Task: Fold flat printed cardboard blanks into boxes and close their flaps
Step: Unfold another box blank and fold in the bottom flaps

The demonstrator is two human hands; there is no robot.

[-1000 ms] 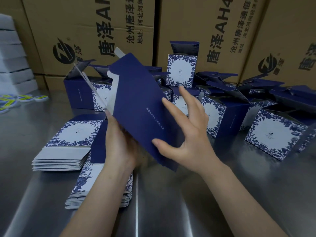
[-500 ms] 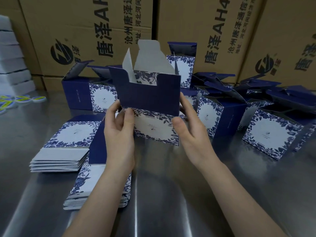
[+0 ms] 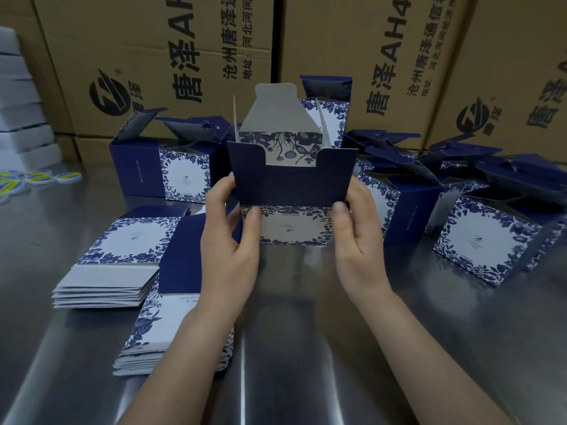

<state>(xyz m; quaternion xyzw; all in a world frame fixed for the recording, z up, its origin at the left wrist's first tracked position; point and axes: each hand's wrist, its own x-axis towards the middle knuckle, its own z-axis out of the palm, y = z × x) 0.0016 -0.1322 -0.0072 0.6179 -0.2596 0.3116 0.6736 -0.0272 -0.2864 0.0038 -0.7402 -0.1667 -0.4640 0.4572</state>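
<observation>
Holding one half-formed box (image 3: 294,227) up off the surface (image 3: 306,348), centre of scene, both hands on it. Left hand (image 3: 230,240) grips the box's left edge: thumb pressed on the near printed panel, fingers curled round behind. Right hand (image 3: 359,240) grips the right edge the same way, thumb tip at the near right corner, fingers hidden behind the side wall. Palms face each other, wrists roughly level, both forearms coming up from the near edge and angling inward.

Box is upright, near face white with a blue floral border. Top not closed: navy flap (image 3: 291,182) with a notch cut in it stands on the near side, tall white-backed flap (image 3: 276,108) stands on the far side, thin side flaps upright between them. Bottom end not visible, can't tell whether it is closed.

Left of the left forearm, a stack of flat blanks (image 3: 122,259) lies on the surface. A second stack (image 3: 153,338) lies nearer, partly under that forearm.

Far side: folded boxes (image 3: 184,176) with lids open, in a row left of centre, more boxes (image 3: 484,246) piled loosely on the right, some tipped. Brown shipping cartons (image 3: 153,56) with black print stand behind everything. White slabs (image 3: 18,102) stacked at far left, small yellow-green discs (image 3: 33,177) on the surface just below them.
</observation>
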